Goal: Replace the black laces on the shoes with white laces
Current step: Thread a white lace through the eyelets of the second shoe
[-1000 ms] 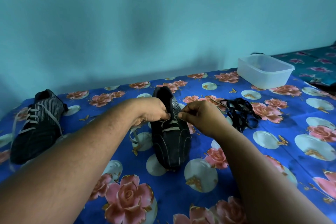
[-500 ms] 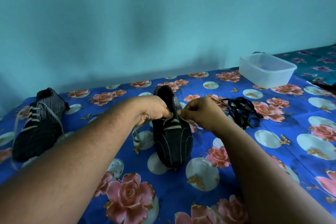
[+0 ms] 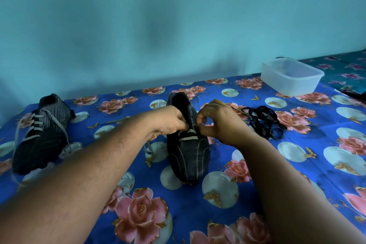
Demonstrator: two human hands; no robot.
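No readable text, labels, brands or numbers anywhere (shoes bear only plain stripes).

Home bedroom: floral bedsheet [image 3: 257,164] (blue, roses), plain teal wall [image 3: 178,25].

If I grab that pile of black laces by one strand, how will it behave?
The black laces lie in a loose tangle on the floral cloth, so they are probably floppy and light. One strand would likely drag others along, snagging rather than sliding free.
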